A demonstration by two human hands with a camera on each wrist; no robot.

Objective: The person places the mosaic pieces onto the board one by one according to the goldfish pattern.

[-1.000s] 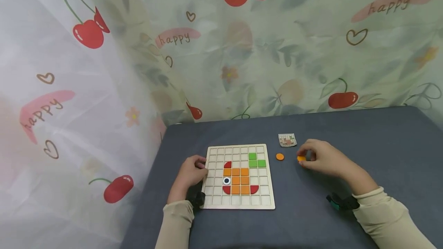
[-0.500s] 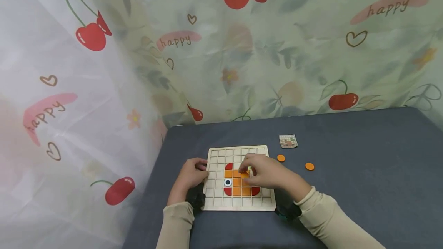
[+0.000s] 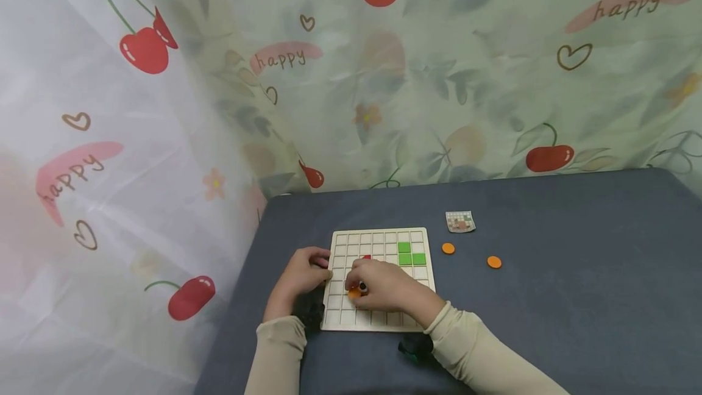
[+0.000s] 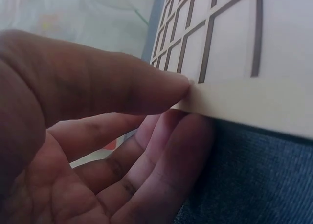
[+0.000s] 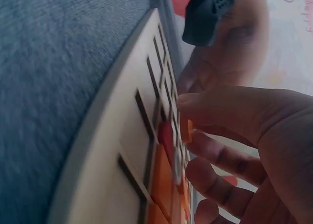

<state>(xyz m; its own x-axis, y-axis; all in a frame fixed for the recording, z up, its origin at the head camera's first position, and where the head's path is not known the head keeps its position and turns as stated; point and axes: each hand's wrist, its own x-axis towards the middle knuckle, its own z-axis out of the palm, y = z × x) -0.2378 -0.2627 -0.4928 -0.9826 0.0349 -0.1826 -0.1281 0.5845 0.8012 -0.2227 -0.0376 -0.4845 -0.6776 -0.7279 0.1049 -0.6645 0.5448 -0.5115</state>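
My left hand holds the left rim of a pale gridded wooden board. In the left wrist view its thumb lies on the rim, with fingers beneath. Over the board, my right hand pinches an orange round piece between thumb and fingertip. A round eye piece shows just beside those fingers. Orange square tiles and a red rounded piece lie in the grid, mostly hidden by the right hand in the head view. Green square tiles fill cells at the upper right.
Two orange round pieces, one nearer and one farther right, lie on the dark table beside the board. Behind them is a small printed picture card. A patterned curtain stands behind the table and along its left.
My right hand has picked up an orange round piece right of the board and carried it left over the grid, to beside the eye piece. The left hand stays on the rim.
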